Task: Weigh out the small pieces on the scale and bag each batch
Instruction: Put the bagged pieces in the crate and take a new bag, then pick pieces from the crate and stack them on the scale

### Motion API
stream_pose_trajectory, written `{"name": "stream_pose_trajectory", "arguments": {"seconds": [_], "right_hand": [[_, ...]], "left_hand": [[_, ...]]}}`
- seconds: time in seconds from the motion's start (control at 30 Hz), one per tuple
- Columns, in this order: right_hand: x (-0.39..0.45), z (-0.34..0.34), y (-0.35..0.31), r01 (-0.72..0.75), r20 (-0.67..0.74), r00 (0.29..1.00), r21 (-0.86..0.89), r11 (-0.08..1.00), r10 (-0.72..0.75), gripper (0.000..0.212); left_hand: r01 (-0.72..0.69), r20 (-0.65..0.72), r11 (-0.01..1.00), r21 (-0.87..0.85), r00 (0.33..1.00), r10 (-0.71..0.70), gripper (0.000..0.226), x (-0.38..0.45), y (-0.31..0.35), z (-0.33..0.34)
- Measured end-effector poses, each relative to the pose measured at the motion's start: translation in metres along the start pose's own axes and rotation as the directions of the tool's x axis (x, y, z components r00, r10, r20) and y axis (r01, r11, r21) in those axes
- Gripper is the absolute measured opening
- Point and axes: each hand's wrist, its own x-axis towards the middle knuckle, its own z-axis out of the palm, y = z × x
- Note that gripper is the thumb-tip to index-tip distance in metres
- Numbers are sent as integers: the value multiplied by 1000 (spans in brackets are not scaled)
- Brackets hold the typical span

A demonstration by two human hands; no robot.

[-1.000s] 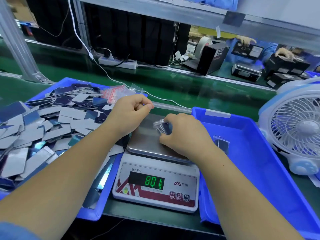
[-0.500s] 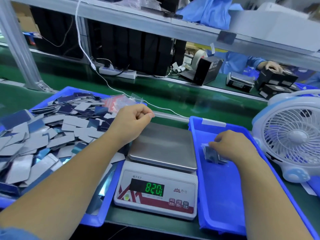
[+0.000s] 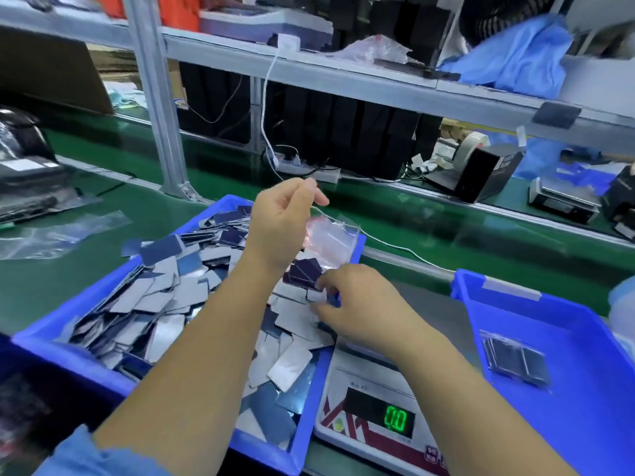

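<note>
Left hand [image 3: 287,219]: raised over the far end of the left bin, thumb and fingers pinched on the top edge of a clear plastic bag [image 3: 331,239], which hangs open below it.
Right hand [image 3: 357,305]: low at the left bin's right edge, fingers curled round a few dark small pieces [image 3: 305,273], just below the bag's mouth.
Left blue bin [image 3: 58,333]: on the green worktop [image 3: 144,214], heaped with loose flat rectangular pieces [image 3: 165,304], grey and dark blue.
Scale [image 3: 374,417]: between the two bins, just beside each; green display [image 3: 395,420] reads 0.0; its steel pan is mostly hidden by the right forearm.
Right blue bin [image 3: 563,324]: holds one filled bag of pieces [image 3: 515,360] lying flat on its floor.
Spare empty bags [image 3: 58,231]: flat on the worktop, left of the left bin.
White cable [image 3: 268,108]: drops from the shelf [image 3: 343,77] to a power strip [image 3: 309,170] behind the bins.
Blue cloth [image 3: 515,60]: on the shelf, upper right.
</note>
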Motion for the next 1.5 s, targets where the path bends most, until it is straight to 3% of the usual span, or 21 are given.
{"name": "stream_pose_trajectory", "arguments": {"seconds": [0.2, 0.3, 0.43, 0.67, 0.83, 1.03, 1.3, 1.43, 1.5], "right_hand": [[30, 13, 1, 47, 51, 998, 3, 999, -47, 53], [44, 12, 1, 47, 196, 979, 58, 997, -58, 62], [61, 10, 4, 40, 264, 962, 115, 993, -69, 37], [66, 17, 2, 79, 209, 974, 31, 996, -84, 21], [70, 23, 4, 105, 65, 993, -33, 994, -103, 23], [69, 23, 7, 106, 74, 992, -84, 991, -100, 12], [62, 6, 11, -13, -58, 998, 304, 953, 32, 8], [43, -22, 19, -60, -58, 991, 621, 781, 122, 19], [27, -41, 36, -106, -53, 979, 696, 710, 198, 25]], "left_hand": [[-16, -91, 1000, -4, 996, 16, 38, 5, -16, -8], [-34, -82, 999, 16, 996, 36, 38, 5, -19, -7], [1, -70, 1000, 24, 998, 1, 38, 4, -22, -4], [13, -64, 999, 29, 998, -11, 38, 4, -26, -2], [17, -67, 1000, 27, 998, -15, 38, 3, -27, -1], [31, -83, 999, 25, 996, -29, 39, 4, -24, -3], [12, -95, 1000, 27, 995, -10, 39, 6, -26, -3], [15, -94, 1000, 9, 995, -14, 41, 7, -30, -4], [17, -89, 1000, -1, 996, -17, 43, 7, -31, -4]]}}
